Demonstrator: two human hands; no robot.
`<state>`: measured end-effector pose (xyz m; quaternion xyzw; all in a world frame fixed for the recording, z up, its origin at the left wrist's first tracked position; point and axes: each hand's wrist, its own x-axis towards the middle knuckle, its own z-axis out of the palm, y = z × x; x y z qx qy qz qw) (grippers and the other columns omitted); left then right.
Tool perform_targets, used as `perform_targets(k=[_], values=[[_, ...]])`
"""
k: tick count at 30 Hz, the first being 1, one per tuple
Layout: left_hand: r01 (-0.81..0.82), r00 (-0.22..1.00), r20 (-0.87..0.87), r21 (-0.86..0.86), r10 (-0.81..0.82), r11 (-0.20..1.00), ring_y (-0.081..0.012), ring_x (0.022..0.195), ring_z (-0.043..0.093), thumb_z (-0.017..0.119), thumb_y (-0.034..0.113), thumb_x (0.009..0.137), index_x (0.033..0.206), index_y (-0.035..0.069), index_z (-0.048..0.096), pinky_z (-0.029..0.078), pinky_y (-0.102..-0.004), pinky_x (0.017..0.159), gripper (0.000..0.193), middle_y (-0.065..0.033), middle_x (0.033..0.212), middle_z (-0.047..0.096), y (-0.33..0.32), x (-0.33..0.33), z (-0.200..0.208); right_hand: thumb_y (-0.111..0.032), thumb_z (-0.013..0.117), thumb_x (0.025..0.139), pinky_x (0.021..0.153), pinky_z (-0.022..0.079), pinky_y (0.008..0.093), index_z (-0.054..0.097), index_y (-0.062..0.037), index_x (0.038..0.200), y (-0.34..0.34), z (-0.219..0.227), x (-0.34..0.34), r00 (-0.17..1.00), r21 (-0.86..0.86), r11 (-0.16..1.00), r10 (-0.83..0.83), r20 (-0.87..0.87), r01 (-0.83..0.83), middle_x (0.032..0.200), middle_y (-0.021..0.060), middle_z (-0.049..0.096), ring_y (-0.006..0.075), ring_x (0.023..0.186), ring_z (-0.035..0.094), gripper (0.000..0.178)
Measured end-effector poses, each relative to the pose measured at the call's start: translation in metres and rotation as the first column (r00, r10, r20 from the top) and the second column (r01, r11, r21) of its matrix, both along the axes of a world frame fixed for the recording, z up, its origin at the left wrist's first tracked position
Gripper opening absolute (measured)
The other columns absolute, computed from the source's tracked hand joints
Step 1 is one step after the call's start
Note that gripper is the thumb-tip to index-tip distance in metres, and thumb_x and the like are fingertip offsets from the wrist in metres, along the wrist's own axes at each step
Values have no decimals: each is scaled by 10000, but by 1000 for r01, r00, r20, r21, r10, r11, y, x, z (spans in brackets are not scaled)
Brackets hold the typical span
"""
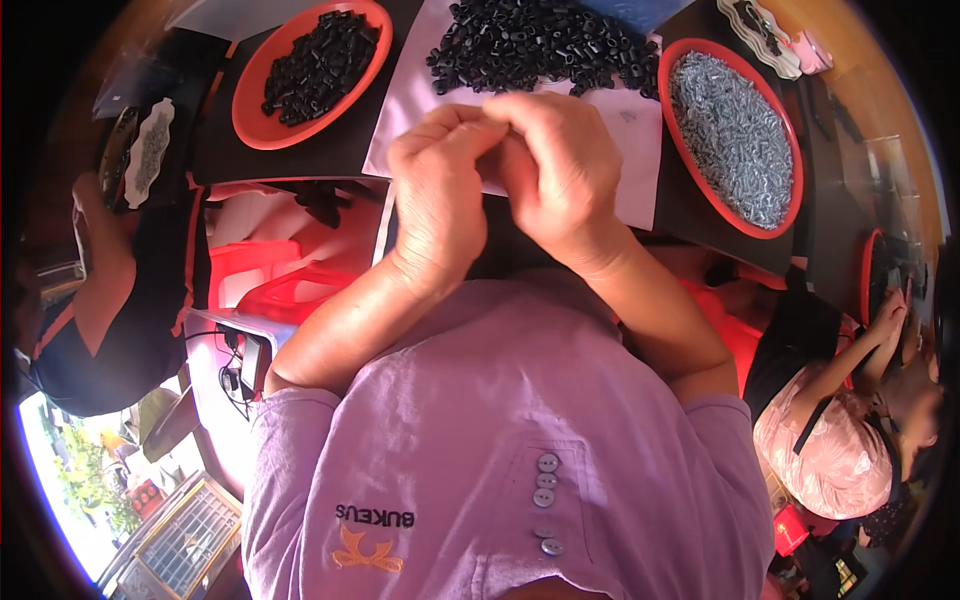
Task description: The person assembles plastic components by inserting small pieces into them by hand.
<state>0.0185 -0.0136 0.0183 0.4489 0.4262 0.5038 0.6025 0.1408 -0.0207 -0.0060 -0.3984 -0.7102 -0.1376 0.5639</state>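
Orange plastic catches the eye first: a round orange dish of small black cylinders (pixel 318 62) sits up and to the left of the hands, resting on a dark counter (pixel 330 150). Farther left, well apart from the hands, a scalloped white tray of small grey parts (pixel 150 150) lies beside another person's arm (pixel 100 270) in a dark sleeve. The left hand (pixel 440 190) is curled, knuckles up, its fingertips drawn together and pressed against those of the right hand. Whatever is held between them is hidden by the fingers; I cannot tell what it is. Just beyond the hands, on a pale sheet of paper (pixel 400 120) spread on the counter, lies a loose heap of black cylindrical pieces (pixel 545 45), close to the knuckles of both hands. The right hand (pixel 560 170) is likewise curled, fingers bent inward to meet the left, wrist angled down toward the lilac shirt (pixel 500 430) below. To the right of the hands, near but not touching, stands a second orange dish filled with silver screws (pixel 735 135). Up at the far right corner lies another scalloped white tray (pixel 760 25) with a pink item beside it. Lower right, well apart, another person in a pink cap (pixel 830 450) bends over their own work.
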Motion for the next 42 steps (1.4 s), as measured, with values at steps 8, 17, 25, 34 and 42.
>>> perform_targets(k=[8, 17, 25, 34, 42], values=[[-207, 911, -262, 381, 320, 901, -175, 705, 684, 655, 57, 878, 994, -74, 688, 543, -242, 597, 178, -124, 855, 688, 96, -68, 24, 10, 626, 731, 699, 474, 396, 644, -85, 950, -5, 19, 93, 895, -94, 946, -257, 364, 310, 808, 50, 661, 261, 764, 621, 240], [131, 830, -392, 828, 397, 545, -191, 637, 601, 728, -6, 762, 846, 39, 690, 509, -305, 612, 103, -70, 745, 617, 75, -18, -8, 68, 602, 735, 732, 493, 372, 682, -109, 947, -1, 9, 99, 964, -160, 956, -224, 141, 245, 843, 37, 693, 237, 788, 656, 287], [568, 665, -685, 723, 299, 394, -279, 787, 638, 677, 31, 761, 856, 54, 654, 529, -380, 624, 100, -84, 839, 600, 51, 67, -31, 112, 649, 806, 671, 539, 244, 679, -14, 962, -25, 18, 103, 958, -255, 967, -97, -269, 26, 868, 63, 719, 124, 770, 694, 203], [449, 812, -583, 656, 29, 607, -139, 734, 633, 657, 17, 867, 948, 8, 669, 515, -258, 675, 82, -66, 824, 654, 49, 58, -21, 55, 652, 837, 640, 503, 216, 669, -8, 1007, -31, 19, 90, 823, -329, 930, -53, -565, -166, 842, 38, 713, 79, 721, 641, 182], [362, 890, -424, 424, -171, 830, -65, 703, 593, 663, 37, 901, 984, 4, 661, 485, -204, 625, 89, -26, 810, 665, 29, 56, -16, -62, 623, 886, 656, 458, 231, 656, -12, 1097, -16, 25, 79, 584, -539, 631, -162, -795, -558, 882, 54, 686, 113, 759, 626, 219]])
